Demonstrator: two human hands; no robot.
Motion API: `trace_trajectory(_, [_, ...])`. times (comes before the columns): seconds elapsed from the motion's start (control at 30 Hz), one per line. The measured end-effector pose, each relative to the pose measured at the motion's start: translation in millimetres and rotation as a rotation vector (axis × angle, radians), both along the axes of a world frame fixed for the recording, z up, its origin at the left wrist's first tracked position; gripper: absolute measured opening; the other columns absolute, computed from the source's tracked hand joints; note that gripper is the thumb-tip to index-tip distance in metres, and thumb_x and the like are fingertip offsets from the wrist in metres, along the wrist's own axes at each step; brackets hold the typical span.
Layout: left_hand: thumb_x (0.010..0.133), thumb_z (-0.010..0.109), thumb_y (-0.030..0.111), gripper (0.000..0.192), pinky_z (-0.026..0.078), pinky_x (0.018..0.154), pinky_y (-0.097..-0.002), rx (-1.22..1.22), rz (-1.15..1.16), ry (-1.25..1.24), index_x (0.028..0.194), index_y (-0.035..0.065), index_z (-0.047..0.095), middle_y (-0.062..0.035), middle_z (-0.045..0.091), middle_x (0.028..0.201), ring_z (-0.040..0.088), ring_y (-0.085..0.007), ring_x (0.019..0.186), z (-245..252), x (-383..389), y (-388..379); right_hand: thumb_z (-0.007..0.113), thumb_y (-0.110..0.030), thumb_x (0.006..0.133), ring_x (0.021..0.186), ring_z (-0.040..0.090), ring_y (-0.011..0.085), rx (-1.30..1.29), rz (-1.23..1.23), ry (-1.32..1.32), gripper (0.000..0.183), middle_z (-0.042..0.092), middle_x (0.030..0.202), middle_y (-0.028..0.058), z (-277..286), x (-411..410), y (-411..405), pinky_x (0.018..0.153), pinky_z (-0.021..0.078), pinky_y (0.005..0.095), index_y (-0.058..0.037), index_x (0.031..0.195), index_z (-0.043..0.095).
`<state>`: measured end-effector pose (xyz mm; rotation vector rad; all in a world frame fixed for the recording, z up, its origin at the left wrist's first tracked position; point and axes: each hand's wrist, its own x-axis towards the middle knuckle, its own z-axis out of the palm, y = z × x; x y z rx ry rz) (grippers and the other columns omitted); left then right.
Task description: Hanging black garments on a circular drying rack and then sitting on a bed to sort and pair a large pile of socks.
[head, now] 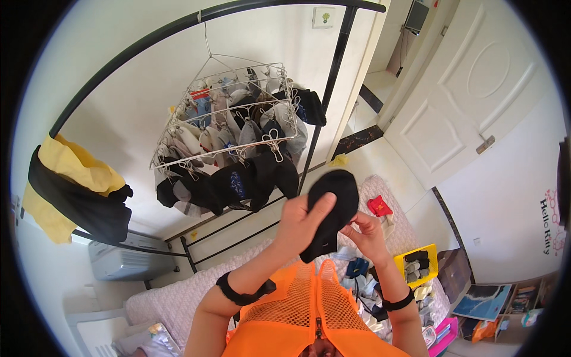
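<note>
A black sock (335, 201) is held up in front of my chest. My left hand (303, 218) grips it from the left, thumb lying across its face. At its right edge my right hand (366, 232) pinches the cloth between thumb and fingers. Ahead and to the left hangs a wire drying rack (223, 149) with clips, full of socks in grey, white, blue and black. Black socks (236, 180) hang along its near edge. Below my right forearm, loose socks (363, 285) lie in a pile on a quilted cover.
A black metal clothes rail (147, 38) carries the rack, with yellow and black garments (80, 187) at its left. On the right are a yellow basket (415, 285) of rolled socks, a red cloth item (379, 206), a pink container (446, 337) and a white door (468, 89).
</note>
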<state>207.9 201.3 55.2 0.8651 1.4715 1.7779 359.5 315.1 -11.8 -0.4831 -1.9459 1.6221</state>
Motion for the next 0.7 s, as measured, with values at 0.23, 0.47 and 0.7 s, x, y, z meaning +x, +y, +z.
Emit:
trace_trajectory(0.23, [0.091, 0.057, 0.026, 0.030, 0.043, 0.056, -0.0197, 0.045, 0.056, -0.039, 0.085, -0.0026, 0.063, 0.0014, 0.061, 0.072, 0.053, -0.0026, 0.065, -1.4, -5.1, -3.5, 0.072, -0.006, 0.075, 0.075, 0.058, 0.0091, 0.145, 0.200, -0.063, 0.023, 0.064, 0.081, 0.0007, 36.7, -17.3, -14.9, 0.072, 0.0463, 0.0243, 0.0004, 0.095, 0.063])
trace_trajectory(0.47, [0.092, 0.053, 0.013, 0.021, 0.048, 0.076, -0.0225, 0.232, 0.173, -0.271, 0.107, -0.0005, 0.061, -0.0036, 0.065, 0.094, 0.062, -0.0110, 0.083, -7.6, -30.1, -2.9, 0.069, 0.001, 0.076, 0.082, 0.055, 0.0060, -0.250, 0.152, -0.179, 0.027, 0.064, 0.089, 0.0022, 12.4, 13.3, 0.3, 0.074, 0.0463, 0.0221, 0.0028, 0.102, 0.061])
trace_trajectory(0.7, [0.066, 0.077, 0.008, 0.084, 0.038, 0.097, -0.0364, -0.072, 0.134, 0.685, 0.135, 0.0000, 0.030, -0.0166, 0.035, 0.137, 0.039, -0.0282, 0.125, -9.1, -15.1, -6.7, 0.071, -0.003, 0.075, 0.090, 0.057, 0.0105, -0.416, 0.023, 0.074, 0.056, 0.060, 0.104, 0.0046, 34.9, 26.6, 0.3, 0.079, 0.0477, 0.0252, 0.0013, 0.125, 0.044])
